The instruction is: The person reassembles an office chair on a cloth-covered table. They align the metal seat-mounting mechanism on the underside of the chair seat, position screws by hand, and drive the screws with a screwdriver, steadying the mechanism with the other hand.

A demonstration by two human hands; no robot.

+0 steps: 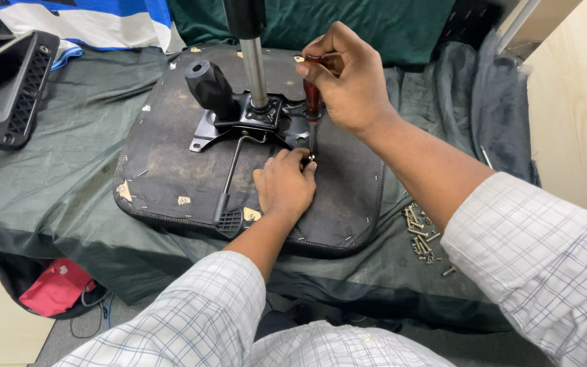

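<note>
An upturned black chair seat (164, 163) lies on a dark green cloth. A black metal mechanism plate (246, 119) with a chrome gas-lift column (255, 68) and a black knob (208, 85) is mounted on it. My right hand (348, 78) grips the red handle of a screwdriver (312, 102), held upright with its tip down at the plate's near right corner. My left hand (284, 183) rests on the seat just below, its fingertips pinching a small screw (311, 158) at the screwdriver tip.
A pile of loose screws (421, 234) lies on the cloth to the right of the seat. A black plastic armrest part (15, 92) sits at the far left. A red bag (56, 287) lies on the floor below. A light wooden panel (579, 102) stands on the right.
</note>
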